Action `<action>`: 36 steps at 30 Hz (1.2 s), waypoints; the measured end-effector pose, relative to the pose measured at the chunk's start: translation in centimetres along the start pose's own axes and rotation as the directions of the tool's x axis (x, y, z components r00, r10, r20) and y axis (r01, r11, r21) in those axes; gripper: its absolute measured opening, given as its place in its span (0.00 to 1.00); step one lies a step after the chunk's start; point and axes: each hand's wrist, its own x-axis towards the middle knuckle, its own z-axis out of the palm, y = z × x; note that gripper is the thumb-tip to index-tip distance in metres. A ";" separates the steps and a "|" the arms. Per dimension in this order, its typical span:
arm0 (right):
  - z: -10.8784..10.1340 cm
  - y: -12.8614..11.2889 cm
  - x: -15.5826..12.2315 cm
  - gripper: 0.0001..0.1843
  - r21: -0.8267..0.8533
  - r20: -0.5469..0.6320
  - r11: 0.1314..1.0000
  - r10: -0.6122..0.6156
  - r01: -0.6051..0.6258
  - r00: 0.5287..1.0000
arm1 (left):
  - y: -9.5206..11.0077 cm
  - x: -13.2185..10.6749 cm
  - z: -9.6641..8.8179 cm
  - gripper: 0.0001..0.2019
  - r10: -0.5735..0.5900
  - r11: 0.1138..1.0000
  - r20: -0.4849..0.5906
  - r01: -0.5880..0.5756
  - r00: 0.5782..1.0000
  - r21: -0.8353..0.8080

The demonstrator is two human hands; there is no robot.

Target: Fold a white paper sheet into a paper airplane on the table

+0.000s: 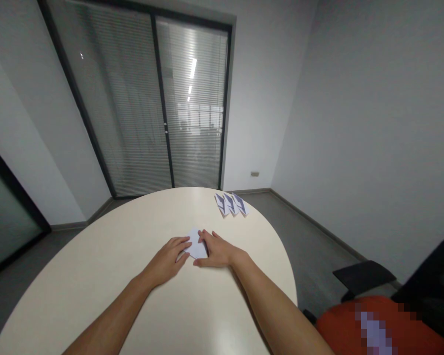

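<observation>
A small pale sheet of folded paper (197, 248) lies on the table between my two hands. My left hand (170, 260) holds its left edge, with the fingertips on the paper and the thumb at its lower left side. From the right, my right hand (219, 250) grips the paper, its index finger bent onto the upper part and its thumb stretched out near the lower edge. The fingers cover both sides of the sheet, so its full outline is hidden.
Three folded paper pieces (230, 204) lie in an overlapping row near the far right edge of the round cream table (133, 222). An orange-seated chair (340, 320) with a black armrest (364, 276) stands at the right. Glass panels with blinds (140, 108) are beyond the table.
</observation>
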 end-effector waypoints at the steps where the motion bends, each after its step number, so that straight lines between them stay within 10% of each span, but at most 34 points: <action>1: -0.1 0.0 0.0 0.52 0.003 0.000 1.000 -0.001 0.001 1.000 | 0.2 0.0 -0.2 0.17 0.004 1.000 0.016 -0.004 1.000 -0.006; 29: -2.1 0.6 -0.8 0.36 0.098 0.021 0.995 -0.020 0.018 1.000 | 0.8 0.6 -0.6 0.13 -0.035 0.996 0.015 0.036 0.999 -0.084; 36: -2.7 1.9 -0.6 0.15 0.083 -0.067 0.996 -0.014 0.019 0.998 | 1.4 0.8 -1.0 0.15 -0.153 0.986 -0.008 0.152 0.988 -0.069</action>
